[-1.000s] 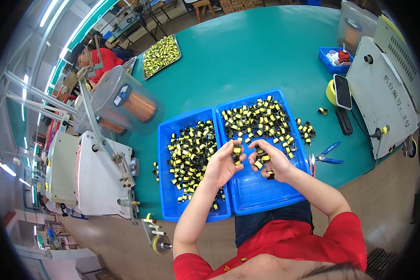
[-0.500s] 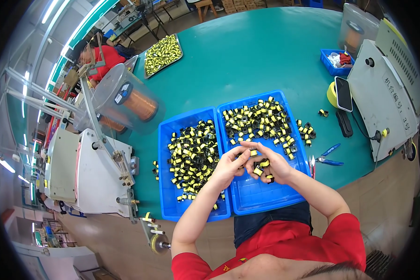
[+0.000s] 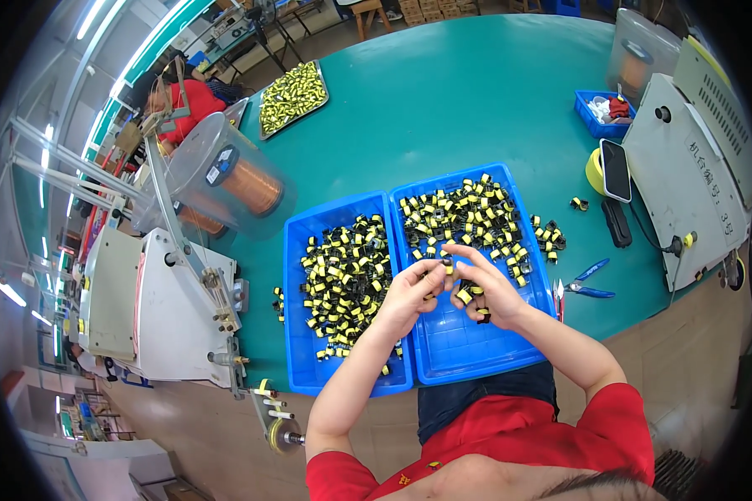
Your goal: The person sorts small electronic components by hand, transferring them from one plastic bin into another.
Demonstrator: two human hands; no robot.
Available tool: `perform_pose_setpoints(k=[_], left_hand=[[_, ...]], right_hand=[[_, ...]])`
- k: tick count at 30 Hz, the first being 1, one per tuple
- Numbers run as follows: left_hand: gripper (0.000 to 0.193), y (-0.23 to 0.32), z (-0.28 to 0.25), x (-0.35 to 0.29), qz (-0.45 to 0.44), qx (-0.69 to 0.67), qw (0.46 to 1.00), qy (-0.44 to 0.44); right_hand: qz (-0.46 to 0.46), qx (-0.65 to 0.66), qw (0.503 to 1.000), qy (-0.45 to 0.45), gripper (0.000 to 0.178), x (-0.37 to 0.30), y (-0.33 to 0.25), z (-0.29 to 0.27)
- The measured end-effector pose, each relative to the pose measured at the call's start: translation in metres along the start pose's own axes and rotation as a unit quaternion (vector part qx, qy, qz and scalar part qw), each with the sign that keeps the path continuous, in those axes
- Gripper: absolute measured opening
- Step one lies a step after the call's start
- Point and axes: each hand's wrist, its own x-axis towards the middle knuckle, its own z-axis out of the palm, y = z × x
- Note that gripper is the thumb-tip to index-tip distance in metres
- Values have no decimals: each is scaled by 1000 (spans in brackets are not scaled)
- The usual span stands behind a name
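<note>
Above the right blue bin (image 3: 459, 346) my two hands work close together. My left hand (image 3: 409, 295) pinches a small black coil bobbin wrapped in yellow tape (image 3: 449, 266) between thumb and fingertips. Cupped in my right hand (image 3: 500, 294) are several more bobbins (image 3: 468, 292), its forefinger reaching toward the pinched one. Whether that finger touches it I cannot tell. Many bobbins (image 3: 464, 209) fill the far half of the right bin. The left blue bin (image 3: 291, 334) stands against it, heaped with similar bobbins (image 3: 342, 280).
Loose bobbins (image 3: 548, 238) lie right of the bins, near blue-handled cutters (image 3: 593, 290). Grey machines flank me at left (image 3: 175, 309) and right (image 3: 685, 167). Farther off are a phone (image 3: 616, 169), a small blue box (image 3: 589, 121), a metal tray of yellow parts (image 3: 292, 98) and a person in red (image 3: 194, 108).
My hands have drawn slightly apart at the fingertips. The pinched bobbin has shifted a little and turned, and the right fingers have spread; the bins have not moved.
</note>
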Motion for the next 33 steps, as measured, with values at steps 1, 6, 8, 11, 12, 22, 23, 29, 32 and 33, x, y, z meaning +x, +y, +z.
perform_pose_setpoints(k=[1, 6, 8, 11, 12, 22, 23, 29, 32, 33], left_hand=[[23, 1, -3, 0, 0, 0, 1000, 1], [25, 4, -10, 1, -2, -74, 997, -8], [25, 10, -6, -3, 18, -31, 999, 23], [19, 22, -5, -7, 115, 236, 948, 182], [18, 23, -14, -2, 349, 470, 776, 236], [38, 27, -37, -16, 140, 735, 407, 524], [36, 28, -34, -13, 184, 738, 402, 510], [37, 16, 2, -7, 304, 568, 759, 91], [32, 1, 8, -6, 282, 549, 787, 14], [32, -3, 6, -3, 282, 549, 787, 13]], right_hand=[[1, 0, 1000, -1, 36, 2, 2, -3], [154, 206, 963, 79, 39, 20, 17, -31], [202, 285, 931, 106, 31, 25, 22, -35], [210, 284, 933, 66, 32, 26, 23, -36], [216, 303, 927, 50, 33, 26, 23, -37], [226, 225, 947, 34, 40, 22, 17, -32], [225, 207, 952, 29, 41, 22, 17, -32], [211, 127, 969, -11, 41, 18, 15, -29], [205, 107, 973, -16, 37, 19, 19, -30], [199, 107, 974, -13, 34, 19, 19, -30]])
